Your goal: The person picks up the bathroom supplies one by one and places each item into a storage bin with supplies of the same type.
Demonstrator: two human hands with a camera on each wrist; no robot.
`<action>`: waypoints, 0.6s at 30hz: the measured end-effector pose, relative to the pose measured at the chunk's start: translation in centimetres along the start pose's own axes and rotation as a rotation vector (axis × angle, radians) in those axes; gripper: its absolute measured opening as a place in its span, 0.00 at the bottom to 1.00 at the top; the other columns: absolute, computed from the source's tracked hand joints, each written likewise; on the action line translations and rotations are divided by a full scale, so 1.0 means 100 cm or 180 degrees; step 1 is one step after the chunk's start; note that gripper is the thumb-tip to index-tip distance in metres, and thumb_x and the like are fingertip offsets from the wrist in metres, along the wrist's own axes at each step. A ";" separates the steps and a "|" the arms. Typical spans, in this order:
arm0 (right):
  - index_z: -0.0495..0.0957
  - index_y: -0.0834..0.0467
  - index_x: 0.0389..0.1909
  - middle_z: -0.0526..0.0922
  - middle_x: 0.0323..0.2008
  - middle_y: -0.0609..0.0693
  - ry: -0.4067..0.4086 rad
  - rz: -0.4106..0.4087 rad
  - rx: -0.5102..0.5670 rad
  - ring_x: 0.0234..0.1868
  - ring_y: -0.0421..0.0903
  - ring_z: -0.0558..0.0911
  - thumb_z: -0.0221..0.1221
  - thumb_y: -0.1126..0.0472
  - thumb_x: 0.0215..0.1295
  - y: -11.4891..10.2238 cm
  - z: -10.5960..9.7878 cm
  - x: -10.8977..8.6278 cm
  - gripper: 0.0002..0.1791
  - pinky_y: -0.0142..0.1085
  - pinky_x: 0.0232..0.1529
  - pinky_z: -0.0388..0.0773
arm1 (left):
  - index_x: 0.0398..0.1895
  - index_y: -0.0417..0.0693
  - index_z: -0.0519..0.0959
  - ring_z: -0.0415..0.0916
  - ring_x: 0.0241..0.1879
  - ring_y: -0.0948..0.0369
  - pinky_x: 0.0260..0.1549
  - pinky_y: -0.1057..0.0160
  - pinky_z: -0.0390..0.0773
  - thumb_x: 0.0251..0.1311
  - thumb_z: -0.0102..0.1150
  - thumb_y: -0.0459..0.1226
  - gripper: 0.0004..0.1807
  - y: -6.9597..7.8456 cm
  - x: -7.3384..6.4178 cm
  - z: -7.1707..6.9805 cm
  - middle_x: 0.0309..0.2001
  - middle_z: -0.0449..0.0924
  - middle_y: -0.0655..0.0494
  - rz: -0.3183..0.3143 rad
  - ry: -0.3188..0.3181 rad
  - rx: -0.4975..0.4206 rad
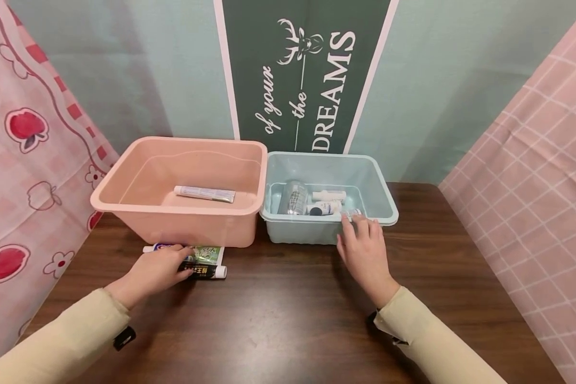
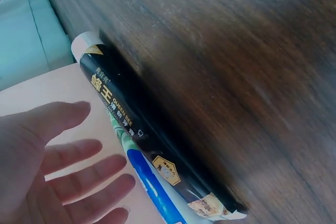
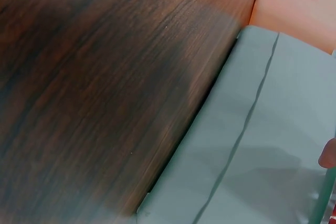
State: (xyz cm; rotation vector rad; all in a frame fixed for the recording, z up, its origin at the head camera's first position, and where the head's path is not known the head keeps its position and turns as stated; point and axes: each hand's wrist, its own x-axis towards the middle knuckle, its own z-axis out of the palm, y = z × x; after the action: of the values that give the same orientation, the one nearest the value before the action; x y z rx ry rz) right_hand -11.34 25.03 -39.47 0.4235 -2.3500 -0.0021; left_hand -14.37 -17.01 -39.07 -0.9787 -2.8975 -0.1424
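My left hand (image 1: 160, 268) is over several tubes on the table before the pink bin. In the left wrist view its fingers are spread and loosely bent beside a black toothpaste tube (image 2: 128, 114) with a white cap. A blue and white tube (image 2: 152, 184) lies alongside, next to a green packet (image 1: 208, 255). My right hand (image 1: 365, 250) reaches to the front rim of the light blue bin (image 1: 302, 233). Its fingertips are at the rim, near a small pale item (image 1: 351, 213) inside. Only one fingertip shows in the right wrist view.
The pink bin (image 1: 197, 226) stands left of the blue one and contains a white toothpaste tube (image 1: 205, 193). In the blue bin lie a clear bottle (image 1: 295, 198), a white tube with a dark cap (image 1: 325, 208) and another white container (image 1: 329, 196). Curtains surround the wooden table (image 1: 269, 314).
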 end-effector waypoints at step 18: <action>0.72 0.68 0.52 0.71 0.44 0.67 0.0151 0.0005 0.0021 0.46 0.65 0.71 0.60 0.62 0.54 -0.001 0.004 -0.001 0.24 0.60 0.50 0.65 | 0.29 0.47 0.78 0.75 0.26 0.57 0.22 0.56 0.75 0.37 0.73 0.37 0.15 0.000 0.005 0.016 0.29 0.71 0.54 0.0269 -0.0284 0.0046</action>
State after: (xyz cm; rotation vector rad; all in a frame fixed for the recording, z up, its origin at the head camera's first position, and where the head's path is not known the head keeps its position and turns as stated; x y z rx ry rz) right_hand -11.54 24.94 -39.88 0.4207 -2.3042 0.0163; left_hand -14.84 -16.52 -40.60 -1.1309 -2.9257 -0.0744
